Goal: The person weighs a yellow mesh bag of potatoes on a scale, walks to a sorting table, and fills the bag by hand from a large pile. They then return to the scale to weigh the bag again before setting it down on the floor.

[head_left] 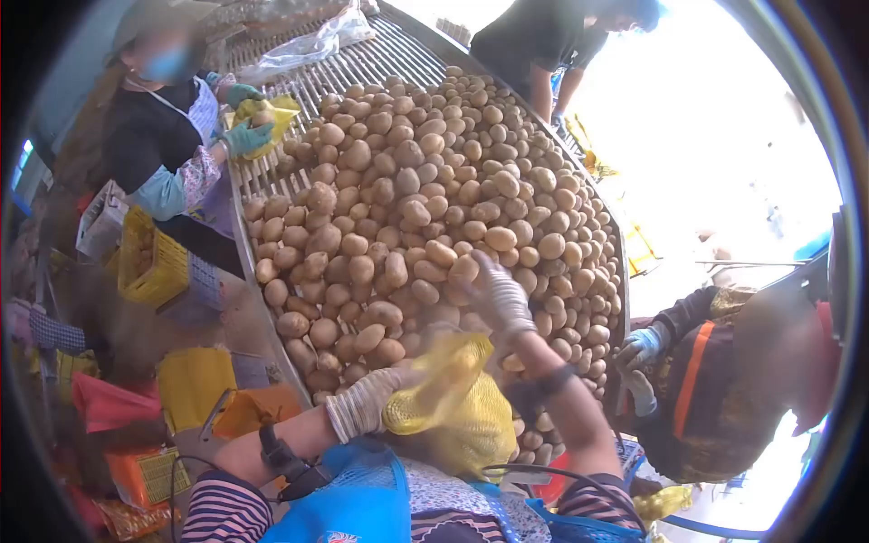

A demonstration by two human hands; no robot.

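Observation:
My left hand, in a pale striped glove, is closed on the rim of a yellow mesh bag. The bag hangs in front of my body, its upper part blurred, and bulges with contents I cannot make out clearly. My right hand, gloved alike, reaches over the heap of potatoes. Its fingers are spread beside a potato and partly smeared by motion. Brown potatoes of mixed sizes cover most of the slatted sorting table.
A co-worker at the left holds a yellow mesh bag. Another person bends at the far right side, and a third stands at the near right. A yellow crate and an orange bag lie left.

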